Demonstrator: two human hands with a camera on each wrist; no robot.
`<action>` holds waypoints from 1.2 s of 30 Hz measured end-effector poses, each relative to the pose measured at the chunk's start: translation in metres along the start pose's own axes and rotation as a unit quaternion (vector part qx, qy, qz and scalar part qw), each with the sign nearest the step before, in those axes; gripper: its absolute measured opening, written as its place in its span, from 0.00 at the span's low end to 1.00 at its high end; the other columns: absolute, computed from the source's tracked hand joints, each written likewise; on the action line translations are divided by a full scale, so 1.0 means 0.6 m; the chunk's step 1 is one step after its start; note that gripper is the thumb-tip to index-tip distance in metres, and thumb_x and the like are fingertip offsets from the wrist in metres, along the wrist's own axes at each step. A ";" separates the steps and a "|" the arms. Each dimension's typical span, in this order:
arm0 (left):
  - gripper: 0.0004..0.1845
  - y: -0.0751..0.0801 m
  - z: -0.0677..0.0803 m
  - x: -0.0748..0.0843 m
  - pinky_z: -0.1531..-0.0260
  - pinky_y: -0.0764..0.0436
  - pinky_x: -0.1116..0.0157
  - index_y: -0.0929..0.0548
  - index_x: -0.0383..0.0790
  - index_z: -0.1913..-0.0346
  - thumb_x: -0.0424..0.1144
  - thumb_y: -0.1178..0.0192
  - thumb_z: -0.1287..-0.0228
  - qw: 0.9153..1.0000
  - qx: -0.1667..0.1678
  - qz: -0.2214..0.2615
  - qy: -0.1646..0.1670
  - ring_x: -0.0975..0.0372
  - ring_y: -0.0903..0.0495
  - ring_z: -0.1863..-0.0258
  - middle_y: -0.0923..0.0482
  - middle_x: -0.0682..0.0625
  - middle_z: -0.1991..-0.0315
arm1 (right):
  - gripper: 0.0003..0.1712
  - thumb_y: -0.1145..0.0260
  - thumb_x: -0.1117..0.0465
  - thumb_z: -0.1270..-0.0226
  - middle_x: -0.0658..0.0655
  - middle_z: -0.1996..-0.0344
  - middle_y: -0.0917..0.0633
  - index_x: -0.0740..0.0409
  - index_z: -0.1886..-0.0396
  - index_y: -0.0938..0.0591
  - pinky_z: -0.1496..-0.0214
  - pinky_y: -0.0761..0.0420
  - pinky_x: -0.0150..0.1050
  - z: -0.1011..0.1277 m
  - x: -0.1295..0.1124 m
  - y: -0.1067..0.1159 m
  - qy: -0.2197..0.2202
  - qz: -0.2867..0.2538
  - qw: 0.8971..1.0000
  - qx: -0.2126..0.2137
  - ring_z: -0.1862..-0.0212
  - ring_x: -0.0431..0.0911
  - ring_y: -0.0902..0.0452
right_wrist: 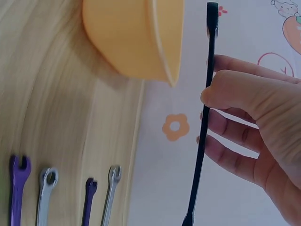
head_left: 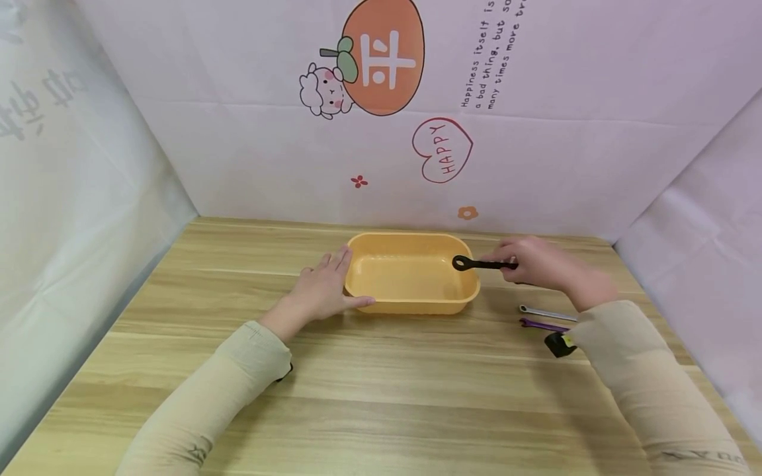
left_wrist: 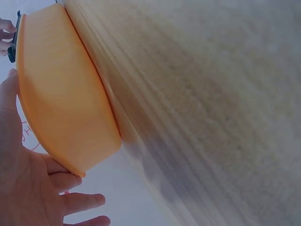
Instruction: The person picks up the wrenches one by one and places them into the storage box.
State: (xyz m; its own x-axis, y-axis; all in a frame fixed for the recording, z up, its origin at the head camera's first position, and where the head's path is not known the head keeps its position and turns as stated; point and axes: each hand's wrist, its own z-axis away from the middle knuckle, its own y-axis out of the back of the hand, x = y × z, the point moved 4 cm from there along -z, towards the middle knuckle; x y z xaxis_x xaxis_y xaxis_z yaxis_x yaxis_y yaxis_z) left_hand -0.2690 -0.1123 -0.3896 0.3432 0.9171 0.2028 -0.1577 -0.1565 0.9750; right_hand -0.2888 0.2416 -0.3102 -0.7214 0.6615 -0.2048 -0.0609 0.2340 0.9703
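Working remotely, I've got a black wrench (head_left: 489, 265) pinched in my right grip (head_left: 538, 264), partly over the yellow tub (head_left: 411, 307) (purple wrenches (right_wrist: 17, 193) and silver wrenches (right_wrist: 44, 200) on the surface (head_left: 405, 396)). Left grip (head_left: 321, 289) spread apart, touching the tub's left end.
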 end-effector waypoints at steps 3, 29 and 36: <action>0.65 0.000 -0.001 0.000 0.34 0.36 0.35 0.58 0.35 0.17 0.81 0.50 0.40 1.000 0.000 -0.005 0.001 0.43 0.50 0.21 0.61 0.44 0.17 | 0.25 0.34 0.78 0.46 0.47 0.69 0.19 0.57 0.49 0.09 0.72 0.29 0.36 -0.010 -0.005 -0.002 -0.008 -0.005 1.000 -0.006 0.73 0.38 0.33; 0.65 0.003 -0.001 0.002 0.36 0.34 0.35 0.55 0.34 0.17 0.81 0.50 0.40 1.000 0.006 -0.025 0.002 0.42 0.48 0.22 0.58 0.43 0.17 | 0.27 0.36 0.79 0.44 0.51 0.65 0.16 0.59 0.46 0.11 0.70 0.29 0.36 -0.085 -0.047 -0.032 0.012 -0.042 0.999 -0.032 0.72 0.40 0.31; 0.65 0.002 -0.002 0.002 0.36 0.34 0.35 0.55 0.34 0.17 0.81 0.50 0.40 1.000 0.005 -0.026 0.003 0.41 0.48 0.22 0.58 0.43 0.17 | 0.27 0.36 0.79 0.46 0.52 0.65 0.15 0.60 0.46 0.11 0.69 0.28 0.36 -0.102 -0.062 -0.040 0.036 -0.045 0.998 -0.033 0.71 0.40 0.30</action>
State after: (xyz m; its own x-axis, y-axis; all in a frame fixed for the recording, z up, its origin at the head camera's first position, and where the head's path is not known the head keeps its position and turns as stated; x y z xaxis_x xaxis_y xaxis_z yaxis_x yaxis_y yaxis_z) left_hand -0.2696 -0.1109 -0.3882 0.3455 0.9260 0.1519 -0.1310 -0.1126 0.9850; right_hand -0.3025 0.1675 -0.3182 -0.7580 0.5873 -0.2838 -0.1711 0.2409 0.9554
